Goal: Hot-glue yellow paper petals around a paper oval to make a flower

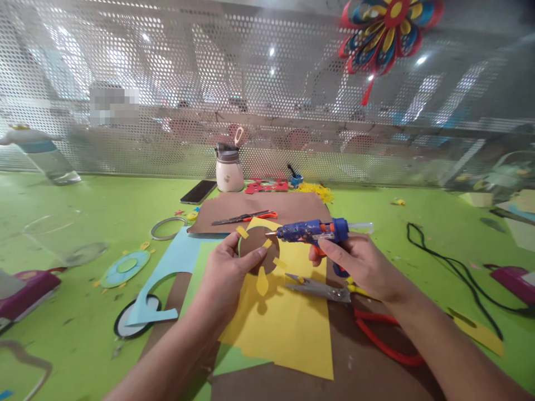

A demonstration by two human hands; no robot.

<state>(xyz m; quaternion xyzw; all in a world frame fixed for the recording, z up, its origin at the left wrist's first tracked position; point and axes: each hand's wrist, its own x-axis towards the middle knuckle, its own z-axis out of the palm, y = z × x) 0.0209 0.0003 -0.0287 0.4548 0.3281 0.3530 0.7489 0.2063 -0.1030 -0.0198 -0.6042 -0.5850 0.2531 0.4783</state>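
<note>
Pinched in my left hand is a round brown paper disc with small yellow paper tabs around its edge. One longer yellow petal hangs from its lower side. My right hand grips a blue hot glue gun with orange parts, and a clear glue stick pokes out of its back. The nozzle points left and meets the disc's upper right, though I cannot tell if it touches. Below lie yellow paper and large scissors with red handles, partly hidden by my right wrist.
Behind my hands, smaller orange-handled scissors rest on brown paper. Farther back stand a white bottle and a phone. Cut light-blue paper and a paper ring lie left. A black cord runs along the right.
</note>
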